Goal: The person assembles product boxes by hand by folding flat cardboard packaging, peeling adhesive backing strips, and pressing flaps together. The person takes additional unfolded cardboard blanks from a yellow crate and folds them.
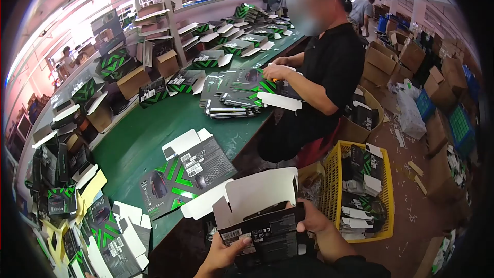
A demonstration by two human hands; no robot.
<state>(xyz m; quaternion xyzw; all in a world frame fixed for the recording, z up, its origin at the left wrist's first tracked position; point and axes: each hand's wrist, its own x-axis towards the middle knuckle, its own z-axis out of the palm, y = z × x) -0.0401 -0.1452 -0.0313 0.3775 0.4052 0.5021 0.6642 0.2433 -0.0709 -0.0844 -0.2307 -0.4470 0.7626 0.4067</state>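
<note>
Low in the middle of the view is a black printed box [267, 237] with its white flaps standing open. My left hand [226, 252] grips its lower left side, thumb across the printed face. At the box's right edge, my right hand [315, 220] is closed on it. Just beyond, a flattened black and green carton [190, 172] lies on the green table [123, 139], white flaps spread. More unfolded cartons [110, 237] lie at the lower left.
A seated co-worker [334, 67] in black handles cartons beside a stack of flat cartons [234, 103]. A yellow basket [388, 195] of cartons stands on the floor to the right. Boxes line the table's far side; cardboard boxes [381, 64] stand behind.
</note>
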